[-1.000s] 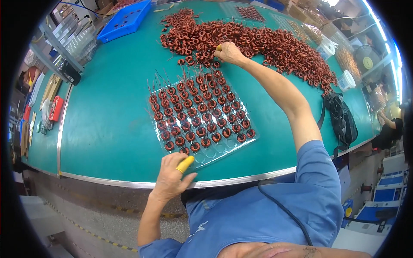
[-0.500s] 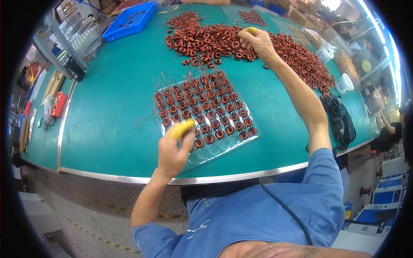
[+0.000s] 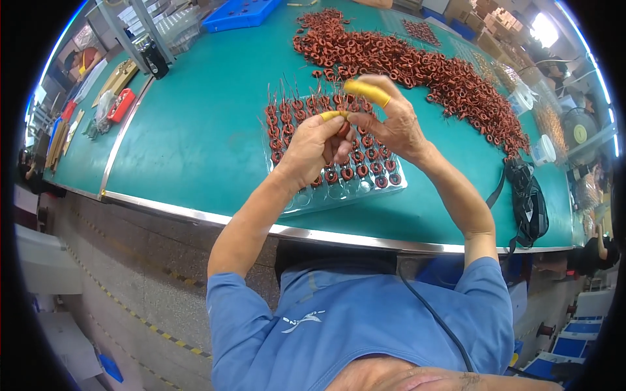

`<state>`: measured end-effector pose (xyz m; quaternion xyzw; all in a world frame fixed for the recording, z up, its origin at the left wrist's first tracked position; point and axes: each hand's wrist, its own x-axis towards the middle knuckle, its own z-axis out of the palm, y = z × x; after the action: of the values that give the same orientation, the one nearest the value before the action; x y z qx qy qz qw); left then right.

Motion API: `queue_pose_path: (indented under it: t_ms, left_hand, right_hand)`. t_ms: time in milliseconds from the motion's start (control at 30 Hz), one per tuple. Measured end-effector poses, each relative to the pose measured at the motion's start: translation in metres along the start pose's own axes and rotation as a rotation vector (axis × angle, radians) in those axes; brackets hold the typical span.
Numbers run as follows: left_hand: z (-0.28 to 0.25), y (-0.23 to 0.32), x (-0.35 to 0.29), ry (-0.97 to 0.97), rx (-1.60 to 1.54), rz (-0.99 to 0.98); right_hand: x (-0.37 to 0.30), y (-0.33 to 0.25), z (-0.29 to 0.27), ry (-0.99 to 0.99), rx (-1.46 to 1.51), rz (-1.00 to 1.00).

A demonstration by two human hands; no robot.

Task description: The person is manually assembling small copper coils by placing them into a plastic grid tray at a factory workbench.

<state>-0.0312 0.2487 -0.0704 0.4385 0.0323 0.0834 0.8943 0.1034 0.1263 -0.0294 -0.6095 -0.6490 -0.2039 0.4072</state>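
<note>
Between the thumb and fingers of my left hand (image 3: 308,148) is a copper-red wire-wound ring coil (image 3: 343,130), partly hidden by the fingertips. My right hand (image 3: 399,128) is close beside it, thumb near the coil; its fingers are apart from the thumb and slightly blurred. Each hand wears a yellow finger cot. Below both hands lies a clear plastic tray (image 3: 306,203) with rows of similar coils, their thin wire leads standing up at the far side. Several round pockets along the near edge hold no coil. My hands cover the tray's middle.
A long heap of loose coils (image 3: 417,62) spreads across the green table (image 3: 195,130) behind the tray. At the far left stands a blue bin (image 3: 241,16), and a red box (image 3: 121,105) sits further left. A black bag (image 3: 527,202) and white tubs (image 3: 542,150) are on the right.
My right hand has come back from the heap to meet my left hand above the tray. My left hand has risen from the tray's near-left part and now holds a coil. The view has shifted.
</note>
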Motion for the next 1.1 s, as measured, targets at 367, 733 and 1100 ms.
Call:
queue_pose_path:
  t_ms: [367, 733, 1100]
  left_hand:
    - [0.018, -0.009, -0.012, -0.009, 0.706, 0.222]
    - [0.017, -0.007, -0.002, 0.046, 0.541, 0.279]
    - [0.022, -0.007, -0.008, 0.132, 0.666, 0.273]
  right_hand:
    - [-0.031, -0.007, -0.015, -0.224, 0.392, 0.623]
    - [-0.044, -0.004, 0.014, 0.027, 0.751, 0.703]
    - [-0.053, -0.012, 0.019, 0.052, 0.885, 0.800]
